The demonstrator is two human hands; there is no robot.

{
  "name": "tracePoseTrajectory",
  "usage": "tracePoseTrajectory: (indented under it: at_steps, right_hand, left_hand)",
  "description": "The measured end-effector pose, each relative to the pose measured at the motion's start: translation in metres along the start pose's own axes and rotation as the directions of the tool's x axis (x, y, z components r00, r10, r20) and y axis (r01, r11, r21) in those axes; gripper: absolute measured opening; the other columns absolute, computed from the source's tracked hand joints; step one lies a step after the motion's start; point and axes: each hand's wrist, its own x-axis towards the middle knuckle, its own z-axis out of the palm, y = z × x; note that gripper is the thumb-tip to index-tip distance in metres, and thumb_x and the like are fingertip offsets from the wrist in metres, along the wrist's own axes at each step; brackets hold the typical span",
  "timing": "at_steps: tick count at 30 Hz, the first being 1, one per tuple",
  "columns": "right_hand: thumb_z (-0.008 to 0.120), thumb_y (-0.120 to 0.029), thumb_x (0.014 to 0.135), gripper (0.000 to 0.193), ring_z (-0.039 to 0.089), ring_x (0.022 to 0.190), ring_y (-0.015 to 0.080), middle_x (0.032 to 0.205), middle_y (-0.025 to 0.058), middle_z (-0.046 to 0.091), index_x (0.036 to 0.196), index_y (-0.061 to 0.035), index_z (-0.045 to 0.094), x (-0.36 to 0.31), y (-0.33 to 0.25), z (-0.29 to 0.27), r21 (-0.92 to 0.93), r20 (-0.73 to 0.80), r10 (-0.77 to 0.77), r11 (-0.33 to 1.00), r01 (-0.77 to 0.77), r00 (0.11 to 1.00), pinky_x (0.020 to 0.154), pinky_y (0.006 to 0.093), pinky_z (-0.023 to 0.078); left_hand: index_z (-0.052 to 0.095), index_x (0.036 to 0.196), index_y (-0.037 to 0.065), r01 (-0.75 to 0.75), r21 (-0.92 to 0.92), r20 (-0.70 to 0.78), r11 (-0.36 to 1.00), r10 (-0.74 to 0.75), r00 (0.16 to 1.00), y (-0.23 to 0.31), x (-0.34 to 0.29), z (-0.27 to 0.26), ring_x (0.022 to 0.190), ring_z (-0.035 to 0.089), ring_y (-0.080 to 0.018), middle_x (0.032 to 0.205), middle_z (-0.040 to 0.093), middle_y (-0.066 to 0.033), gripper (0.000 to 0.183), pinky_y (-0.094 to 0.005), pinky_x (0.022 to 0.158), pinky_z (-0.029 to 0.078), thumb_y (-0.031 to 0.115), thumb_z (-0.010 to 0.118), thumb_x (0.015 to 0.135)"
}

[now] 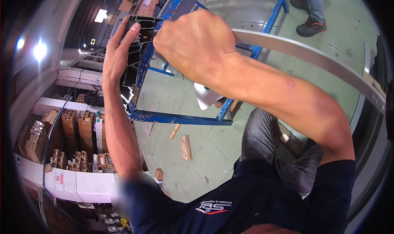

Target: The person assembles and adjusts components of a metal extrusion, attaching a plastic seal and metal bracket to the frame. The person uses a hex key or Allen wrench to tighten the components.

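Note:
My left hand (pixel 117 55) rests along the cut end of a black hollow aluminium profile (pixel 146 23), fingers stretched out and thumb apart. More dark profile ends (pixel 133 61) are stacked below it beside a blue frame. My right hand (pixel 197 43) is closed in a fist just right of the black profile. Whatever it grips is hidden behind the fingers. From behind this fist a long grey metal bar (pixel 295 49) runs to the far right. Under my right wrist a whitish rounded metal piece (pixel 206 96) shows, its kind unclear.
The chipped blue steel frame (pixel 176 117) stands before me on a green tiled floor (pixel 213 147). A wood offcut (pixel 186 147) lies there. Cardboard-wrapped bundles (pixel 86 129) fill white racks at left. Another person's shoe (pixel 310 27) shows at the upper right.

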Motion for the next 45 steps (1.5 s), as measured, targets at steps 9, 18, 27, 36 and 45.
tracePoseTrajectory:
  at_steps: [9, 18, 27, 36, 45]
  right_hand:
    - [0.073, -0.012, 0.071, 0.002, 0.074, 0.067, 0.018, 0.069, 0.0043, 0.071, 0.071, -0.0104, 0.074, -0.003, -0.008, -0.004, -0.022, 0.033, 0.028, 0.999, -0.028, 0.999, 0.052, 0.0318, 0.055]
    - [0.074, -0.01, 0.07, 0.005, 0.076, 0.071, 0.0245, 0.074, 0.0091, 0.074, 0.074, -0.0098, 0.077, 0.003, -0.006, -0.018, 0.088, 0.134, 0.02, 0.996, -0.032, 0.991, 0.059, 0.0353, 0.058]
    - [0.07, -0.011, 0.076, 0.008, 0.076, 0.071, 0.0209, 0.073, 0.0057, 0.073, 0.083, -0.0089, 0.074, -0.022, 0.016, -0.016, -0.012, -0.041, 0.018, 1.0, -0.019, 0.999, 0.058, 0.0344, 0.059]
    - [0.073, -0.012, 0.075, 0.006, 0.076, 0.07, 0.0187, 0.069, 0.0023, 0.073, 0.073, -0.0156, 0.077, -0.044, 0.038, -0.003, 0.004, -0.08, 0.127, 0.992, -0.127, 0.989, 0.053, 0.0324, 0.056]
    - [0.07, -0.009, 0.075, 0.005, 0.076, 0.07, 0.0185, 0.07, 0.0046, 0.072, 0.077, -0.0082, 0.074, -0.057, 0.039, -0.008, 0.033, -0.151, 0.107, 0.994, -0.103, 0.983, 0.051, 0.0333, 0.057]
  left_hand:
    - [0.043, 0.156, 0.0, 0.02, 0.062, -0.049, 0.998, -0.017, 0.999, -0.006, 0.002, -0.004, 0.14, 0.05, -0.0269, 0.148, 0.057, -0.0215, 0.086, -0.0399, 0.121, 0.029, 0.056, 0.066, 0.096]
    - [0.045, 0.156, 0.001, -0.013, 0.02, -0.039, 1.0, 0.014, 0.999, -0.021, 0.008, -0.008, 0.144, 0.046, -0.0292, 0.152, 0.053, -0.0234, 0.083, -0.0392, 0.122, 0.028, 0.053, 0.068, 0.095]
    - [0.048, 0.154, 0.0, 0.02, 0.029, -0.033, 0.999, -0.019, 0.999, 0.0, -0.001, -0.002, 0.138, 0.051, -0.0236, 0.147, 0.058, -0.018, 0.075, -0.0366, 0.119, 0.032, 0.05, 0.065, 0.1]
    - [0.049, 0.154, 0.006, -0.016, 0.019, 0.013, 1.0, 0.016, 1.0, 0.004, 0.0, 0.001, 0.142, 0.047, -0.0255, 0.151, 0.055, -0.0161, 0.066, -0.0404, 0.123, 0.026, 0.049, 0.057, 0.104]
    - [0.052, 0.154, 0.013, 0.014, 0.053, 0.033, 0.999, -0.015, 0.999, -0.001, 0.003, -0.002, 0.147, 0.042, -0.0247, 0.15, 0.056, -0.0171, 0.06, -0.043, 0.125, 0.021, 0.05, 0.049, 0.107]
